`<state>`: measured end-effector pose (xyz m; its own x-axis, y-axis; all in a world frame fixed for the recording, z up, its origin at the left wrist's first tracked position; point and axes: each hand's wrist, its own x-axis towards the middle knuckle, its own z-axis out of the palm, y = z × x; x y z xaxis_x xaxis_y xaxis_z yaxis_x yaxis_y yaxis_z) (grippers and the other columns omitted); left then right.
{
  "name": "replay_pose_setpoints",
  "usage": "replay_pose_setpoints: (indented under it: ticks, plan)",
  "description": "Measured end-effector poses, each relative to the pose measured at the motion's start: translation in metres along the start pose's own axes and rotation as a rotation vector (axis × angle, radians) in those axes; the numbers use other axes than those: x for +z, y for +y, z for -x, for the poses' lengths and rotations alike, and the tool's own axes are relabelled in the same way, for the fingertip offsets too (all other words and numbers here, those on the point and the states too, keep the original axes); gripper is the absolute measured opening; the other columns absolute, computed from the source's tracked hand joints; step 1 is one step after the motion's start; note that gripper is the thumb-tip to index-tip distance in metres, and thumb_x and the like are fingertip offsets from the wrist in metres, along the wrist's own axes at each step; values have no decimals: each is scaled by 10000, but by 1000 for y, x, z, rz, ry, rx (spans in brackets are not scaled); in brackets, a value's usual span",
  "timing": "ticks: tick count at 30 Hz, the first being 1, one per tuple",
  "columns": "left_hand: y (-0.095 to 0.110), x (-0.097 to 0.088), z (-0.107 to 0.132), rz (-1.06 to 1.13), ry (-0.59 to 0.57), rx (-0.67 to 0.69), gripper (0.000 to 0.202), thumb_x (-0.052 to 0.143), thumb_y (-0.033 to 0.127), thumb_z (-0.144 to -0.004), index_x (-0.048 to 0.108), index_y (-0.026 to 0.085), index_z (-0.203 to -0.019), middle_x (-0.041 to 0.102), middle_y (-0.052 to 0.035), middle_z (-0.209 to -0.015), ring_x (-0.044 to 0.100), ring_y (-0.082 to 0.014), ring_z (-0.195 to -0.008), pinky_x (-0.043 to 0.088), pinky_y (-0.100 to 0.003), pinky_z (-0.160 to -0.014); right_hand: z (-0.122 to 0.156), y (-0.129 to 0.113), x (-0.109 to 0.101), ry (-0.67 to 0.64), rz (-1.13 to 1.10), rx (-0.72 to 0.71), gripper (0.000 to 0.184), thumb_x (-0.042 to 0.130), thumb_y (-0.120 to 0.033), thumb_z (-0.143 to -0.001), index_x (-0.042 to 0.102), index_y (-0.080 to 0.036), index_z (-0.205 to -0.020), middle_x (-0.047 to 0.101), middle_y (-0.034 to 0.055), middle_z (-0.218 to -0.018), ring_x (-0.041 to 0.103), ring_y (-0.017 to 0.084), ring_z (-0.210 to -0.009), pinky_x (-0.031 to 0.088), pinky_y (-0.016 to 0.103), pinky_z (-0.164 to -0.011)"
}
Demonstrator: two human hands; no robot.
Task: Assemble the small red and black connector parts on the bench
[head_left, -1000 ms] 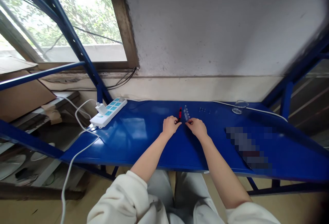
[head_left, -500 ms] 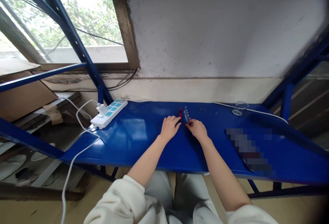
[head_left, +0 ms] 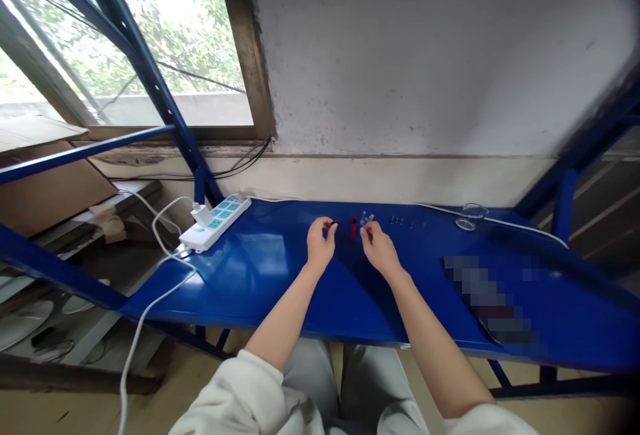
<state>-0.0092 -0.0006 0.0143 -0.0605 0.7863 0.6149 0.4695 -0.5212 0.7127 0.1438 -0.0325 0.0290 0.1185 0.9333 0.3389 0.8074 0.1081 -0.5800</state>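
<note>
My left hand (head_left: 321, 246) is raised a little above the blue metal shelf (head_left: 260, 275), fingers pinched on a small dark piece that I cannot name. My right hand (head_left: 379, 248) is close beside it, fingers curled around something small and clear near the row of tiny clear vials (head_left: 367, 219). A red pen-like item (head_left: 353, 226) stands between the two hands. A few small dark parts (head_left: 400, 222) lie just right of the vials.
A white power strip (head_left: 216, 221) with a plugged charger and white cable sits at the shelf's back left. A clear glass dish (head_left: 468, 222) lies at the back right. A blurred patch covers the right shelf. Blue rack posts, a window and cardboard are on the left.
Both hands have lifted off the shelf and drawn slightly apart. The left hand went from lying flat by the red item to pinching a small dark piece.
</note>
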Motion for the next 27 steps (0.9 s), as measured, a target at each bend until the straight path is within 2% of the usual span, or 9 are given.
replay_pose_setpoints:
  ticks: [2, 5, 9, 13, 21, 27]
  plan:
    - [3, -5, -3, 78, 134, -101, 165, 434, 321, -845, 484, 186, -926, 550, -32, -821, 531, -121, -731, 430, -243, -667, -9, -14, -2, 38, -30, -46, 248, 309, -344, -877, 475, -182, -963, 621, 55, -750, 577, 167, -633, 334, 236, -541]
    - [5, -10, -5, 127, 213, -188, 178, 415, 340, -851, 457, 191, -938, 541, -40, -842, 532, -125, -769, 434, -226, -637, -22, -30, 3, 53, -31, -131, 212, 374, -358, -851, 499, -192, -888, 613, 39, -714, 572, 158, -631, 330, 233, -548]
    - [5, -10, -6, 165, 197, -207, 165, 420, 332, -847, 447, 193, -930, 538, -39, -842, 539, -121, -756, 438, -223, -619, -28, -35, 24, -20, -11, -147, 146, 449, -343, -807, 504, -210, -784, 568, -12, -600, 545, 134, -568, 298, 215, -515]
    - [4, -9, -5, 182, 169, -213, 158, 417, 331, -845, 451, 196, -920, 542, -34, -830, 546, -116, -703, 441, -229, -594, -20, -27, 40, -72, -6, -145, 139, 449, -338, -802, 507, -212, -787, 560, -18, -599, 538, 128, -558, 283, 207, -495]
    - [4, -9, -5, 174, 158, -198, 135, 405, 301, -850, 445, 196, -926, 536, -33, -846, 542, -106, -697, 443, -208, -565, -15, -23, 42, -74, -7, -152, 136, 455, -333, -798, 504, -210, -766, 564, -15, -588, 532, 129, -542, 277, 208, -484]
    - [3, -9, -5, 158, 139, -196, 154, 404, 314, -854, 458, 194, -932, 545, -46, -863, 555, -127, -777, 455, -226, -629, -14, -20, 45, -83, -9, -152, 140, 449, -332, -797, 505, -209, -760, 551, -14, -566, 525, 130, -525, 280, 210, -484]
